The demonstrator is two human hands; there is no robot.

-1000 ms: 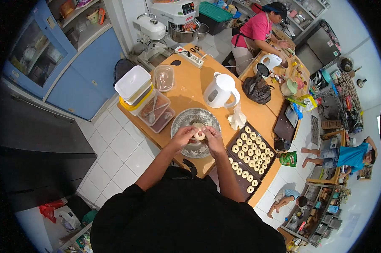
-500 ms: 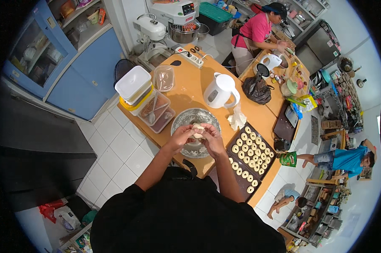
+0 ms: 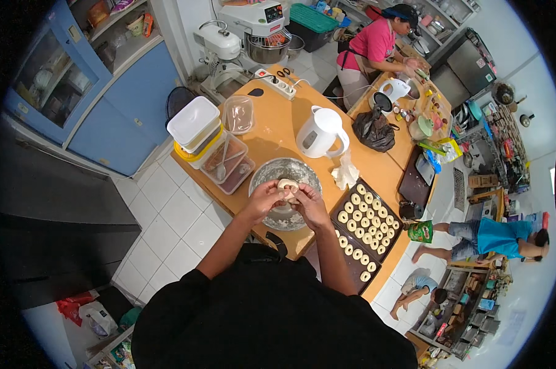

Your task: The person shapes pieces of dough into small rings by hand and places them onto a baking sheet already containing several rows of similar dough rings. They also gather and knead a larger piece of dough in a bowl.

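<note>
Over a metal mixing bowl streaked with flour, both my hands work one piece of pale dough. My left hand pinches its left side, and my right hand grips the right side with thumb and fingers. The dough looks like a ring with a hole near my fingertips. To the right, rows of ring-shaped dough pieces lie on dark baking trays. Some of the bowl's inside is hidden behind my hands.
A white electric kettle and a crumpled pale cloth or glove stand beyond the bowl. Stacked plastic containers are at left, a black plastic bag at right. A person in pink works at the far table; two others are on the right.
The dough has turned up in my fingers, so its ring shape shows more plainly. On the right, the person in blue has shifted position and lowered an arm.
</note>
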